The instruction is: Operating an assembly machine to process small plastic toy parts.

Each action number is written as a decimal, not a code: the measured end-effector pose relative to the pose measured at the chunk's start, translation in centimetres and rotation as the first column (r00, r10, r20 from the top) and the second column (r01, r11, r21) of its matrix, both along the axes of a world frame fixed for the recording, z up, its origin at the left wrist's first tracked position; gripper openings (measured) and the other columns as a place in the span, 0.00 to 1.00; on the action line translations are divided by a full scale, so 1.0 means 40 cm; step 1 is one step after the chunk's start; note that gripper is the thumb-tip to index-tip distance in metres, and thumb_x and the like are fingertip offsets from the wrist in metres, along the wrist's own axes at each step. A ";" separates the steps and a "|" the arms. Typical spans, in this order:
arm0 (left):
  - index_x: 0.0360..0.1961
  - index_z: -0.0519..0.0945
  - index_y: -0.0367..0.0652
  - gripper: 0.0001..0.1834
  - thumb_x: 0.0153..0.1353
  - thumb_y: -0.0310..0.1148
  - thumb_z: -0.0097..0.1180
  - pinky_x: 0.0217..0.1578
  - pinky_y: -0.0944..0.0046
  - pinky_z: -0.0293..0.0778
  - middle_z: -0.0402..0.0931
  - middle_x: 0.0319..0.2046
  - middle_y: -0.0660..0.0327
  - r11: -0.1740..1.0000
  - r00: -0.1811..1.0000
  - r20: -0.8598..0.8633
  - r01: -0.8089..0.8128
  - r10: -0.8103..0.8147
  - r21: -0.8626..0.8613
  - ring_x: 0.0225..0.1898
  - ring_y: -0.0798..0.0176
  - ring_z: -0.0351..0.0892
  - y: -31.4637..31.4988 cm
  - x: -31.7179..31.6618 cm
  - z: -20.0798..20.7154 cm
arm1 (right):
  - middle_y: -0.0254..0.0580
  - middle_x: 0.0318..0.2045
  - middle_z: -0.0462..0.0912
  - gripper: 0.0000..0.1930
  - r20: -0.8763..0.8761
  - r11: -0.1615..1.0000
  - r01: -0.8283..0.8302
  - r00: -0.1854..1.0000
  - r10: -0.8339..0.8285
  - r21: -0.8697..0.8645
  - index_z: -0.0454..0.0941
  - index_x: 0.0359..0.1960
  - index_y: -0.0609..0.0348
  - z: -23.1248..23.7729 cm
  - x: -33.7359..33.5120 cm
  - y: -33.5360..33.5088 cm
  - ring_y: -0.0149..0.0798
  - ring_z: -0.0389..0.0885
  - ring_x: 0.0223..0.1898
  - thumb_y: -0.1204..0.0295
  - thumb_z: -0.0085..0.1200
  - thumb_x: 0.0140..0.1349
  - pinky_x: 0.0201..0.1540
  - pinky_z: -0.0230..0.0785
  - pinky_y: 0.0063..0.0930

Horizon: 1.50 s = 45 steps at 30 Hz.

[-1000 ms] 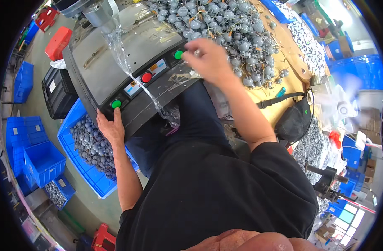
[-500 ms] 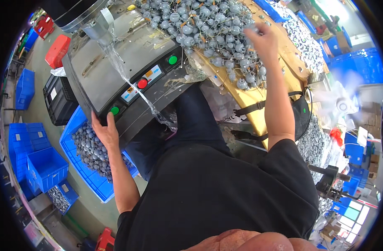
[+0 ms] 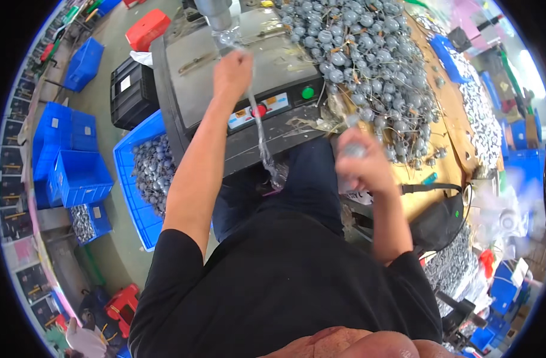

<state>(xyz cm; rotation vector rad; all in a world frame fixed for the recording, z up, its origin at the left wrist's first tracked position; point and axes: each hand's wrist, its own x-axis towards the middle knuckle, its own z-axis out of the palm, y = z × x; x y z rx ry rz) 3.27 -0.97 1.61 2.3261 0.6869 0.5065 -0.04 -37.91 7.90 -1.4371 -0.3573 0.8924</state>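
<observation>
Your left hand (image 3: 232, 73) curls over the machine (image 3: 195, 89), its hold unclear; your right hand (image 3: 366, 166) grips a grey part (image 3: 353, 150) near the machine's right corner. A large heap (image 3: 371, 65) remains right of it, a loaded bin (image 3: 128, 185) left.

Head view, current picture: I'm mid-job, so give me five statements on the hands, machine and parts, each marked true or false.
1. The left hand is over the machine, at the clear plastic strip. True.
2. The right hand is pressing the green button. False: it is apart from the green button, holding a rounded grey part, both blurred.
3. The red button appears left of the visible green one. True.
4. The big heap of grey parts lies on the floor. False: it lies on the worktable, right of the machine.
5. The blue bin left of the machine holds grey parts. True.
</observation>
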 end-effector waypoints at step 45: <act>0.66 0.76 0.35 0.37 0.57 0.42 0.72 0.70 0.44 0.66 0.74 0.63 0.37 0.890 0.921 0.164 -0.384 0.352 0.246 0.68 0.35 0.70 0.217 -0.661 -0.165 | 0.36 0.26 0.84 0.10 0.926 0.975 -0.179 0.328 0.186 -0.132 0.82 0.39 0.59 0.091 0.231 0.718 0.31 0.82 0.29 0.67 0.64 0.61 0.35 0.74 0.29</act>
